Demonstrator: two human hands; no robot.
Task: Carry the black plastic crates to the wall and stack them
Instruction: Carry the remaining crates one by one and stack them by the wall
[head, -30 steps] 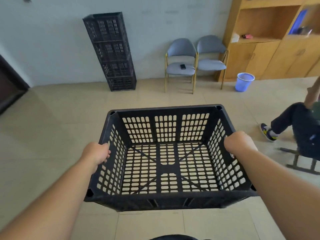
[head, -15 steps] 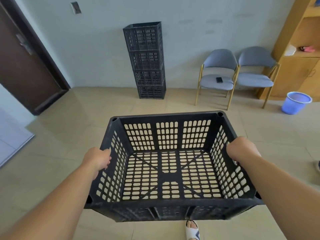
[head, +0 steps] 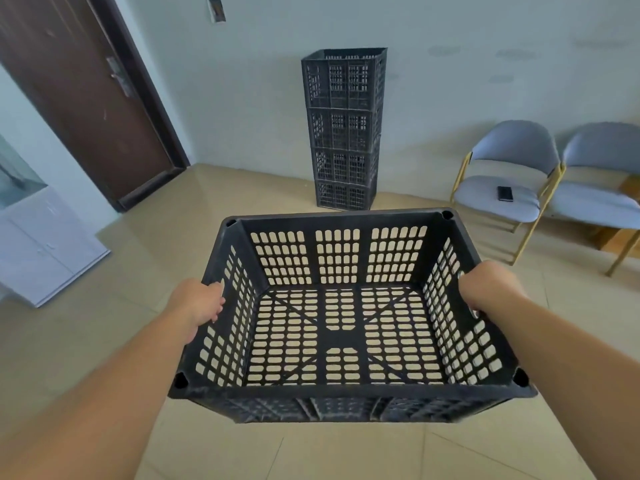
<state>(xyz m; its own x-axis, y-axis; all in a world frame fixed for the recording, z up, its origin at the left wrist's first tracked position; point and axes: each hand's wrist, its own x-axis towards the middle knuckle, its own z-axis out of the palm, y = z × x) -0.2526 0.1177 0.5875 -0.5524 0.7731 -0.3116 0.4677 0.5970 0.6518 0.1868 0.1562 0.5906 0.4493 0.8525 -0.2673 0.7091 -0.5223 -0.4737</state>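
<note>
One black crate (head: 343, 393) is held off the floor (head: 104, 341), open side up and empty, in two bare hands. The left hand (head: 197, 301) is closed over its left rim, fingers curled into the handle slot. The right hand (head: 488, 287) is closed the same way over the right rim. Beyond it, a stack (head: 344, 129) of four more crates stands against the wall (head: 450, 81). Right of the stack are two grey chairs (head: 509, 174) side by side; one phone (head: 505, 193) lies on the nearer seat. One dark door (head: 79, 91) is at far left.
</note>
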